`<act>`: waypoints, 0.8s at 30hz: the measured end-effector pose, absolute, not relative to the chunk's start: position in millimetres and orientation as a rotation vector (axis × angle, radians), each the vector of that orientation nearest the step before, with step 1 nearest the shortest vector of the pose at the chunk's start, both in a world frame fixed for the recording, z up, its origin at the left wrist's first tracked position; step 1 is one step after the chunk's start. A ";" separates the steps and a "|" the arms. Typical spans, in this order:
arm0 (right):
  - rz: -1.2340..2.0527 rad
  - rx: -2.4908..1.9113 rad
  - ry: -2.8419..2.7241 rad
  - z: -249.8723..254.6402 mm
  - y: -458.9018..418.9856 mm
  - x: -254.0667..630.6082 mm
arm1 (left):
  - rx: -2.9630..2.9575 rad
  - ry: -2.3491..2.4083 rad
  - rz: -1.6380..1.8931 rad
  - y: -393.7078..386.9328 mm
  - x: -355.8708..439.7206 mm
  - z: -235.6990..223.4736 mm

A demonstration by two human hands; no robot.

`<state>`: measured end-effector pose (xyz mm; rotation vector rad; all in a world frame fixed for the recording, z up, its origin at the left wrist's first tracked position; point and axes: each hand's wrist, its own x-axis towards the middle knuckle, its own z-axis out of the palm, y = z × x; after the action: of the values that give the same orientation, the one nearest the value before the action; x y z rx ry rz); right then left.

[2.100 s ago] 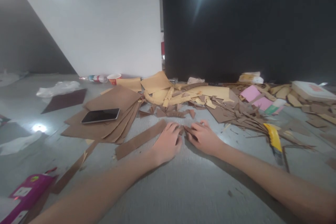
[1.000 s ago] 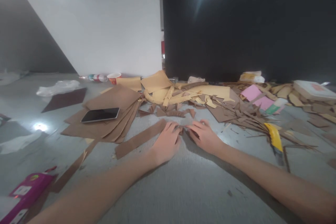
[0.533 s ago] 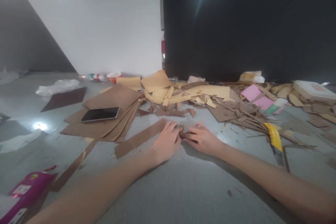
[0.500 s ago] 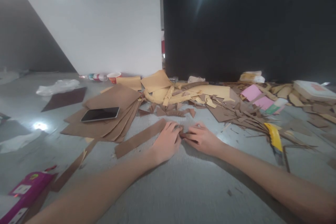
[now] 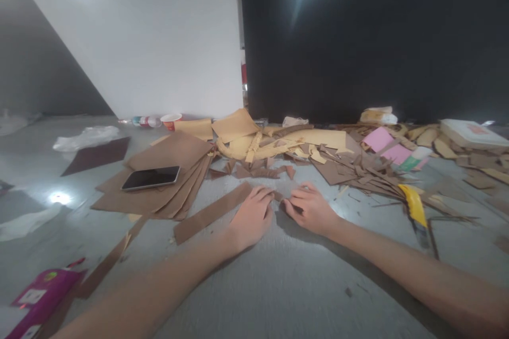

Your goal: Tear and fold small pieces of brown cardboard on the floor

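My left hand [image 5: 251, 215] lies palm down on the grey floor with its fingers pressed on the right end of a long brown cardboard strip [image 5: 210, 211]. Close beside it, my right hand [image 5: 309, 207] has its fingers curled and pinched round a small brown cardboard piece [image 5: 280, 197] between the two hands. The fingertips of both hands nearly touch over that piece. Most of the small piece is hidden under the fingers.
A stack of brown sheets [image 5: 159, 180] with a black phone [image 5: 151, 177] lies to the left. Cardboard scraps [image 5: 302, 151] are heaped behind the hands. A yellow utility knife [image 5: 415, 214] lies at right. A magenta box [image 5: 37, 296] sits at lower left, a red cup [image 5: 172, 119] by the wall.
Both hands stayed at the strip's end. The right fingers shifted from flat to curled and pinched on the small piece, and the view dipped slightly.
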<state>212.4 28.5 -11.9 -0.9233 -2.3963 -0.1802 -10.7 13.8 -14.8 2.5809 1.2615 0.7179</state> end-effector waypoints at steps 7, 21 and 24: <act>-0.151 -0.922 -2.413 -13.1 29.5 212.4 | 2.626 1.279 0.678 13.9 -10.5 -16.9; 0.076 -0.877 -2.385 -8.2 29.2 211.5 | 2.576 1.261 0.735 16.1 -10.5 -21.2; 0.122 -0.869 -2.382 -8.2 30.3 211.1 | 2.583 1.270 0.720 15.7 -10.3 -19.8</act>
<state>211.1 30.3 -8.2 -0.8692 -2.3816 0.1217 -10.3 15.7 -19.8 2.5833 1.2705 0.7203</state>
